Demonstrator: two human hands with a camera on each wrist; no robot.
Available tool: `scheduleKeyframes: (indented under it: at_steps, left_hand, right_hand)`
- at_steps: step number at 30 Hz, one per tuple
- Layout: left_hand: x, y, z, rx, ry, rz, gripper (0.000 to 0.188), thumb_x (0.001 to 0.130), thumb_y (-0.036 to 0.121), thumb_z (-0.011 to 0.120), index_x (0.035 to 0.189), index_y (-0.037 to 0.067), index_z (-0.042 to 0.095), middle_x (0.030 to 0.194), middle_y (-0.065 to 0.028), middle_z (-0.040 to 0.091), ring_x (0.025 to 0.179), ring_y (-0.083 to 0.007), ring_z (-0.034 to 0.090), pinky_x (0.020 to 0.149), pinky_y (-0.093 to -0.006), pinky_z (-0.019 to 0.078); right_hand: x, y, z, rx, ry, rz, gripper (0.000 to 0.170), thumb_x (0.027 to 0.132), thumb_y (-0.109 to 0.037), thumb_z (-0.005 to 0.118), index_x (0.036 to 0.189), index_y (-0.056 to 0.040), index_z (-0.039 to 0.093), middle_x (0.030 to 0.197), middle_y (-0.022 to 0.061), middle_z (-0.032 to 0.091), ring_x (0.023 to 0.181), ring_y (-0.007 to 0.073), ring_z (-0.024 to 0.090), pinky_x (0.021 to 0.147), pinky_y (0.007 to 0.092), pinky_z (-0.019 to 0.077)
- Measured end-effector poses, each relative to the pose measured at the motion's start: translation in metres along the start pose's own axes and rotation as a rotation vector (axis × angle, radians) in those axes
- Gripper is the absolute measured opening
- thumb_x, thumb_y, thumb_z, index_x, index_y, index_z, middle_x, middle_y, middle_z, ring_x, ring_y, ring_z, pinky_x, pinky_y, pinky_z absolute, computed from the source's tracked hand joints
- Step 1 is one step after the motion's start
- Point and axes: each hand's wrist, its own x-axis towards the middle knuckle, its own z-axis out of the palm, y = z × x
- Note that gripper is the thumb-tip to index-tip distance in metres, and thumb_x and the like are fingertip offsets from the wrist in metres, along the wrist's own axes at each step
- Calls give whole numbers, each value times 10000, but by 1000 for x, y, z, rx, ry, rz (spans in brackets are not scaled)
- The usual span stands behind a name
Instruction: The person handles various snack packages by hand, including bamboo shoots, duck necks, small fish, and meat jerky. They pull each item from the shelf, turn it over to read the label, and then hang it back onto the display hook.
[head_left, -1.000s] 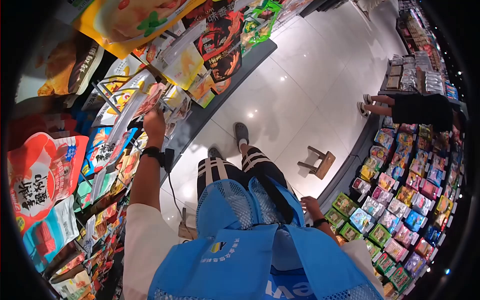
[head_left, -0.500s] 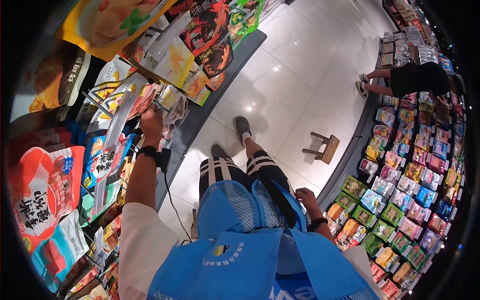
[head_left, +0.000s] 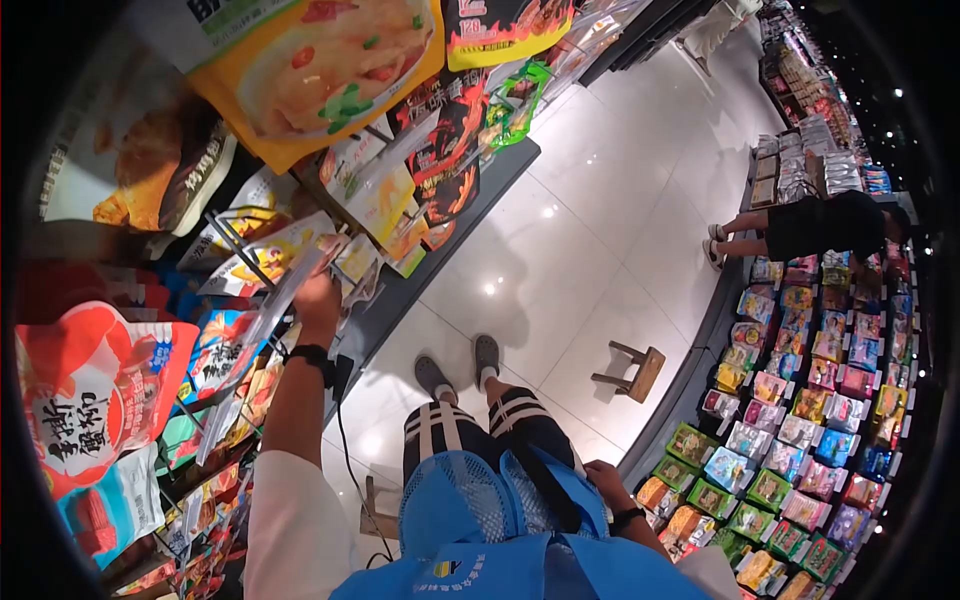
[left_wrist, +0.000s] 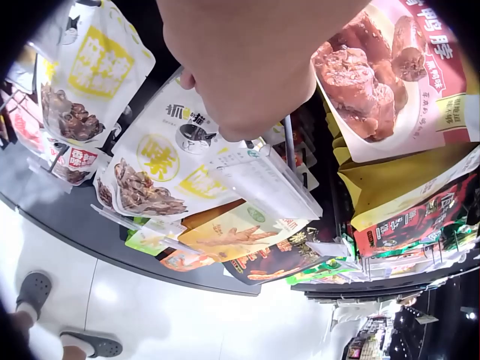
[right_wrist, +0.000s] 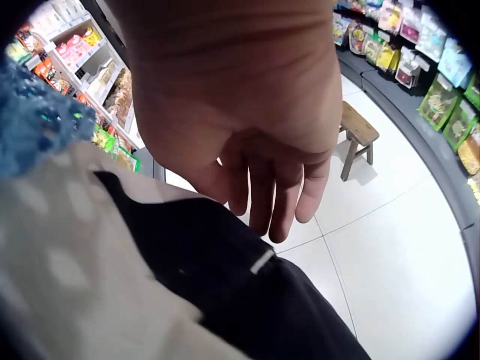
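Observation:
My left hand (head_left: 318,305) reaches to the hanging snack packets on the left rack. In the left wrist view the left hand (left_wrist: 240,67) lies over the top of a white packet (left_wrist: 154,154) with yellow print and a cat logo, gripping its upper edge; most fingers are hidden. A clear price-tag holder (left_wrist: 266,180) stands just below the hand, beside a metal hook. The right hand (head_left: 605,482) hangs by the blue vest, and in the right wrist view this hand (right_wrist: 247,150) shows loosely bent fingers with nothing in them.
Large packets, one yellow-edged (head_left: 335,80) and one red (head_left: 95,400), hang close to the left arm. A wooden stool (head_left: 640,374) stands on the tiled floor (head_left: 570,250). Along the right runs a curved display of packets, where a person in black (head_left: 830,225) stands. A cable hangs from the left wrist.
The head view has shifted, so the rack packets appear lower in it. My left hand stays at the rack among the hanging packets; the right still hangs beside the vest.

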Motion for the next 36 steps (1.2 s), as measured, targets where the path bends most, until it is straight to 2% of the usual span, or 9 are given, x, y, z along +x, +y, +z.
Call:
scheduleKeyframes:
  at_steps: [2, 5, 9, 14, 21, 25, 26, 30, 36]
  left_hand:
    - [-11, -12, 17, 2, 191, 145, 164, 729, 216, 727, 728, 80, 635, 587, -118, 567, 563, -330, 602, 537, -451, 489]
    - [-11, -9, 13, 73, 222, 149, 178, 758, 249, 718, 764, 82, 656, 601, -121, 585, 560, -316, 615, 541, -433, 503]
    - [-18, -4, 14, 36, -48, -91, 221, 886, 297, 614, 892, 88, 689, 783, -123, 692, 719, -312, 685, 669, -440, 554]
    - [-14, 9, -4, -80, -127, -211, 222, 918, 288, 574, 881, 102, 690, 793, -177, 675, 736, -377, 660, 672, -475, 526]
    - [-25, 1, -10, -378, -82, -122, 228, 889, 314, 618, 875, 111, 723, 799, -178, 673, 775, -372, 657, 710, -467, 512]
    - [-35, 7, -22, -458, -150, -70, 105, 794, 126, 650, 852, 82, 725, 810, -190, 677, 761, -381, 656, 700, -438, 524]
    - [-34, 11, -36, -505, -303, -55, 145, 758, 58, 635, 872, 76, 722, 813, -192, 678, 779, -386, 661, 707, -440, 527]
    - [-42, 17, -42, -435, -414, -46, 255, 774, 122, 703, 951, -46, 631, 870, -271, 656, 876, -439, 632, 798, -485, 503]
    - [-72, -3, 18, -487, -552, -120, 322, 832, 153, 662, 1029, -91, 590, 937, -268, 637, 903, -414, 618, 815, -482, 483]
  right_hand:
    - [-6, 6, -4, -20, -16, -37, 263, 854, -188, 605, 992, 7, 717, 887, 121, 721, 849, 212, 678, 790, 332, 528]
    - [6, 5, -13, -44, -29, -46, 252, 876, -169, 606, 1008, 20, 709, 896, 104, 712, 827, 177, 658, 753, 306, 519]
    - [5, -32, -18, 23, -56, -22, 232, 892, -153, 610, 1010, 28, 695, 888, 90, 699, 806, 154, 647, 727, 291, 518]
    - [12, -41, -16, 67, -67, -83, 210, 901, -154, 602, 1006, 10, 679, 895, 74, 698, 811, 149, 652, 734, 296, 531]
    - [20, -9, -15, 141, -63, -5, 212, 885, -126, 595, 1029, 8, 672, 935, 100, 710, 854, 178, 676, 751, 316, 552]
    - [23, 11, -17, 302, -64, 65, 229, 870, -113, 584, 1038, 21, 662, 919, 115, 712, 842, 197, 685, 728, 327, 549]
    - [27, 21, -15, 328, -54, 66, 238, 861, -120, 578, 1033, 22, 663, 909, 113, 717, 827, 194, 688, 714, 324, 539]
    - [38, 19, -12, 331, -50, 45, 241, 856, -120, 567, 1024, 23, 664, 895, 116, 721, 801, 199, 691, 697, 325, 530]
    - [53, -5, -22, 259, -41, -69, 203, 859, -116, 595, 997, 6, 681, 864, 108, 723, 760, 187, 704, 684, 303, 545]
